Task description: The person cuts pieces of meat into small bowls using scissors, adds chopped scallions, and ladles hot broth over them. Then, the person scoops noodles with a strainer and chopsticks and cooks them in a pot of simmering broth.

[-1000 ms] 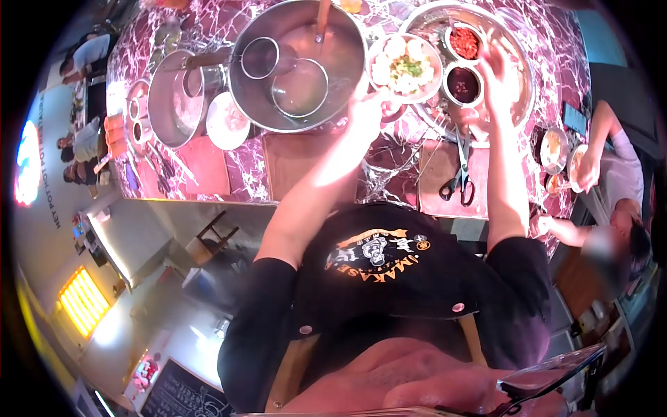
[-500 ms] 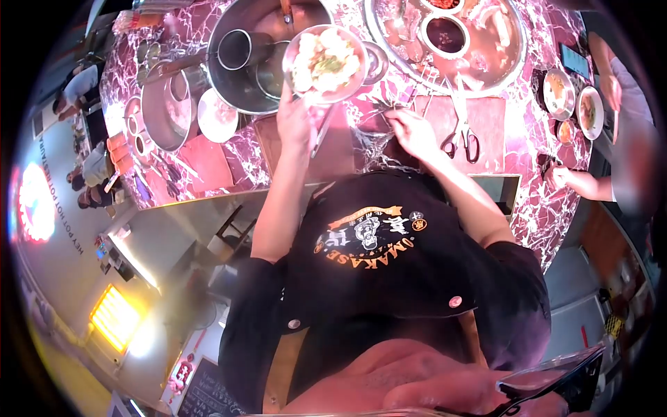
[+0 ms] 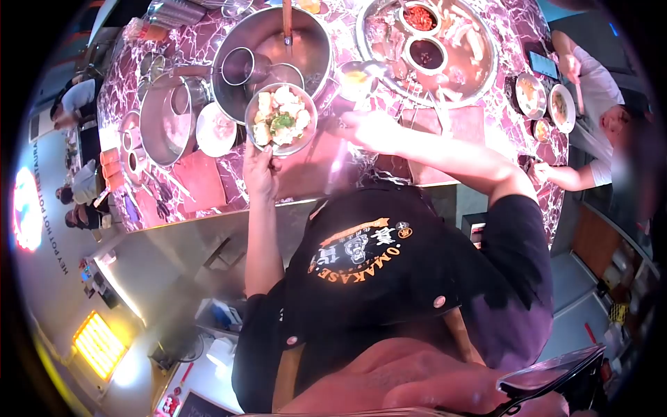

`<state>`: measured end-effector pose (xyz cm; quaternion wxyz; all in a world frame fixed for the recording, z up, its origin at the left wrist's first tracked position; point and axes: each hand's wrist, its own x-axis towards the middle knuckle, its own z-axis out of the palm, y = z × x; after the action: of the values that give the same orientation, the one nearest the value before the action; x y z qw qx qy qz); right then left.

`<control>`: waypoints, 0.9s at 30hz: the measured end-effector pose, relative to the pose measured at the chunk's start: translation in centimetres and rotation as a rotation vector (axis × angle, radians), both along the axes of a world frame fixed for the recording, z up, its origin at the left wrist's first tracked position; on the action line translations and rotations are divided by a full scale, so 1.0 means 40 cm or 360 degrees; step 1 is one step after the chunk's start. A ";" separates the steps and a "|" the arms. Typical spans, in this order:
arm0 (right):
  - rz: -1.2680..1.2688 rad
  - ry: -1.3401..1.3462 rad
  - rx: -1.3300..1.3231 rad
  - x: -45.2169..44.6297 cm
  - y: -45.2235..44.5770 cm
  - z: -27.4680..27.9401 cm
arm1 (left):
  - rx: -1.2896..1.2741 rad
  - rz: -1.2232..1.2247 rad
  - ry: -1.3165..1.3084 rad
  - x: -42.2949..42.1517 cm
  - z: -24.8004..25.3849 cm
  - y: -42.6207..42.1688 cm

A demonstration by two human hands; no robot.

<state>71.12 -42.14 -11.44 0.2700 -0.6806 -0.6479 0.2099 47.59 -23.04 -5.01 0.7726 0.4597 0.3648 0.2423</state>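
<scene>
My left hand [image 3: 260,170] grips a bowl [image 3: 314,124] from its near side. Pale chunks with a green garnish in the middle fill the bowl, which is in front of a large metal pot [image 3: 321,48]. A round strainer [image 3: 238,67] and a second strainer sit inside the pot. My right hand [image 3: 356,129] is stretched leftward over the table, just right of the bowl and apart from it. Its fingers are blurred, so what they hold, if anything, cannot be made out. A small shiny dish [image 3: 356,85] stands beyond this hand.
A round platter [image 3: 496,59] of raw food with two sauce cups is at the back right. A smaller pot [image 3: 156,132] and a white plate [image 3: 207,144] stand left. Scissors [image 3: 443,115] are partly behind my right forearm. A person [image 3: 590,132] sits right, beside several bowls.
The bowl and my left hand have moved left and nearer to me. My right hand has swung left, away from the dark item near the scissors. The view has shifted slightly.
</scene>
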 end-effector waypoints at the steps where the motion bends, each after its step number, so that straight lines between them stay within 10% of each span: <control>1: -0.0058 -0.0052 -0.0122 0.040 -0.036 0.049 | 0.0031 -0.0003 0.0019 0.001 0.002 0.000; 17: -0.1363 -0.0453 0.0122 0.425 -0.206 -0.090 | -0.0325 -0.0428 0.0002 0.101 -0.266 -0.270; 22: -0.2042 0.1445 0.0192 0.509 -0.233 -0.186 | -0.0399 -0.0321 0.0160 0.098 -0.301 -0.269; 26: -0.1619 0.0217 0.0187 0.458 -0.258 -0.150 | -0.0419 -0.0327 0.0121 0.104 -0.293 -0.279; 27: -0.1711 0.0457 0.0199 0.464 -0.257 -0.163 | -0.0419 -0.0333 0.0112 0.108 -0.288 -0.281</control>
<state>89.67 -52.41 -17.96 0.4643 -0.8625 -0.1777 0.0945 51.89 -34.27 -16.52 0.8338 0.3982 0.3705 0.0945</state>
